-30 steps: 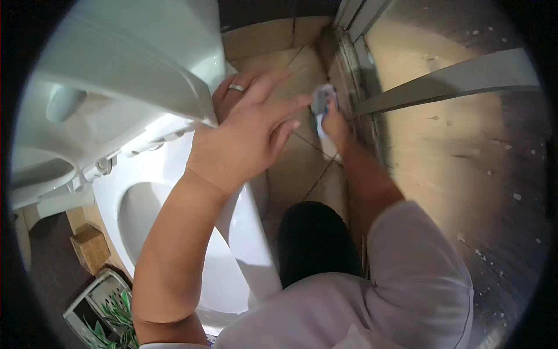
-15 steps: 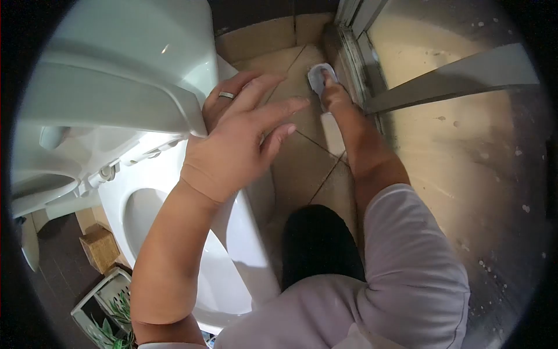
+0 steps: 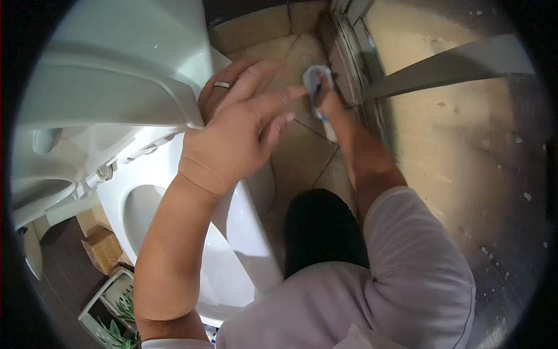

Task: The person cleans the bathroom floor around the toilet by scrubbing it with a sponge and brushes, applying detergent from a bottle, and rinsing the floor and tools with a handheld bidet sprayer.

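Observation:
My left hand (image 3: 232,122) is beside the raised toilet seat and lid (image 3: 110,99), its fingers stretched out and a ring on one of them. Nothing is held in it; the back of the hand faces up, close to or touching the seat's edge. Below the forearm is the white toilet bowl (image 3: 232,232). My right hand (image 3: 328,102) reaches far forward, low over the tiled floor (image 3: 302,151) near the door frame. Its fingers are closed on a white brush-like tool (image 3: 317,74) with a rounded head, a bit of blue and a pale handle-like end. Motion blurs its details.
A glass door (image 3: 447,151) with a metal crossbar (image 3: 453,67) runs along the right. At lower left are a wooden block (image 3: 102,250) and a pale crate (image 3: 102,305) with green plants (image 3: 122,320). My dark-clad knee (image 3: 322,232) is between bowl and door.
My right hand and the white tool have shifted slightly back towards me and to the left, away from the door frame. My left hand stays by the toilet seat. The view has tilted slightly.

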`<state>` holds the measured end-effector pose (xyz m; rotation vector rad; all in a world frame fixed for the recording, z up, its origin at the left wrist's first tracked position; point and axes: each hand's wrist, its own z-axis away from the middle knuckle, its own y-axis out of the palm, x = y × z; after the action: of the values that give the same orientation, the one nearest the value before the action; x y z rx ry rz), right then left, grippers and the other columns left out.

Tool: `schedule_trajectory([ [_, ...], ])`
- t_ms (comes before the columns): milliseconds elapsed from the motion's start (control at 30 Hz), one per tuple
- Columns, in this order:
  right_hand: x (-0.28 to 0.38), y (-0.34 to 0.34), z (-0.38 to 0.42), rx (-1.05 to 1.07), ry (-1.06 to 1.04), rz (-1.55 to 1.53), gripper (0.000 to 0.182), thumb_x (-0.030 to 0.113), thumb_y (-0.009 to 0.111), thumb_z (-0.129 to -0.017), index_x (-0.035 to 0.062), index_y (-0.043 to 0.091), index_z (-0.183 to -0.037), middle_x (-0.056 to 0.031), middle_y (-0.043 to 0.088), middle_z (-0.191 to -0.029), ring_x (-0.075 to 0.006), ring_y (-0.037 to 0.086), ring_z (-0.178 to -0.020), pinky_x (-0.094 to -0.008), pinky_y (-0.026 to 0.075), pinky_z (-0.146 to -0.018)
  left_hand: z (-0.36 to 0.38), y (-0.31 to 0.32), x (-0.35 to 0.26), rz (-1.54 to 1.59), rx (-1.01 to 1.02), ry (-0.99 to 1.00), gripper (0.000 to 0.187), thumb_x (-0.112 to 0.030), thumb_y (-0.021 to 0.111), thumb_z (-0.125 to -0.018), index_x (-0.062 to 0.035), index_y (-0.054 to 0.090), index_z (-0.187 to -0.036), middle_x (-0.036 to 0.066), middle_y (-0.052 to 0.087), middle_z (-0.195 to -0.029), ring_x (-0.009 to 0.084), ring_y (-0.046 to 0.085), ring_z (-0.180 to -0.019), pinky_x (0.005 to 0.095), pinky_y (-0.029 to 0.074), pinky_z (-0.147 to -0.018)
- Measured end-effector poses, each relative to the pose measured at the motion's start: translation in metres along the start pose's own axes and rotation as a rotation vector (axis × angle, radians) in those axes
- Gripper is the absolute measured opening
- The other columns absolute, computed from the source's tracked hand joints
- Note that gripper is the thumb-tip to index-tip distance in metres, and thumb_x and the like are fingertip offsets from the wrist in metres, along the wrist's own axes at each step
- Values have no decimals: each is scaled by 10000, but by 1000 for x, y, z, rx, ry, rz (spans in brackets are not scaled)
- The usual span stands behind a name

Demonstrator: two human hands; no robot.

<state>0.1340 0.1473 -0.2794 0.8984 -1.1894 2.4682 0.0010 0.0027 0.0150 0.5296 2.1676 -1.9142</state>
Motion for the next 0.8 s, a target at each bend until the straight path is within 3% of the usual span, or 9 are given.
schedule_trajectory([
  [67,-18,48,42,170,378,-415,553,410,326,-878,20,325,-1271,-250,452,-1168,-329,406,-1136,-375,249,-983,-2,0,2,25,-14,14,302,-98,597,-735,-147,584,-1033,99,454,-1197,323,388,-1113,383,339,-932],
  [100,-29,72,77,106,-73,-456,550,336,390,-865,37,254,-1306,-229,414,-1222,-325,393,-1150,-371,235,-994,-4,0,2,26,-19,14,302,-98,597,-735,-147,584,-1033,99,454,-1197,323,388,-1113,383,339,-932],
  [167,19,45,137,391,-241,-209,515,322,409,-861,77,291,-1299,-198,379,-1266,-325,397,-1147,-383,244,-994,-4,0,2,9,-6,16,304,-75,577,-745,-148,582,-1040,98,461,-1189,327,397,-1105,377,340,-932],
  [233,36,55,119,316,-264,-68,462,327,403,-867,105,344,-1267,-155,436,-1221,-303,434,-1114,-377,302,-962,-3,0,0,24,-2,-3,312,-51,568,-744,-150,583,-1039,98,464,-1187,330,401,-1102,377,341,-931],
  [467,136,69,-70,-14,-198,118,536,324,457,-837,148,273,-1309,-191,479,-1160,-317,475,-1063,-379,340,-923,-7,-7,-4,22,18,-39,384,37,548,-702,-162,590,-1028,82,465,-1195,336,405,-1106,389,345,-922],
  [567,139,77,-114,-52,-144,113,577,322,480,-824,167,243,-1326,-206,497,-1133,-323,493,-1041,-380,356,-906,-10,-8,-4,-25,55,-58,392,18,548,-695,-182,599,-1029,76,467,-1200,331,409,-1106,396,338,-921],
  [633,93,118,-222,-18,-48,-50,606,321,495,-815,179,223,-1338,-216,509,-1116,-327,505,-1027,-381,366,-895,-10,-9,-4,-9,71,-72,394,-5,561,-687,-202,607,-1024,73,472,-1198,324,411,-1107,391,331,-923],
  [700,85,18,-150,-137,-226,82,504,235,460,-827,146,298,-1296,-200,510,-1128,-323,498,-1045,-383,377,-890,-9,-9,-4,-23,88,-85,417,-10,577,-657,-208,611,-1022,68,476,-1196,319,407,-1110,386,330,-923],
  [800,71,-33,-122,-227,-272,142,420,149,424,-839,112,374,-1254,-183,512,-1139,-318,492,-1063,-386,387,-885,-10,-10,-5,57,91,-64,438,-18,594,-610,-200,620,-1007,64,474,-1201,321,398,-1111,397,316,-929],
])
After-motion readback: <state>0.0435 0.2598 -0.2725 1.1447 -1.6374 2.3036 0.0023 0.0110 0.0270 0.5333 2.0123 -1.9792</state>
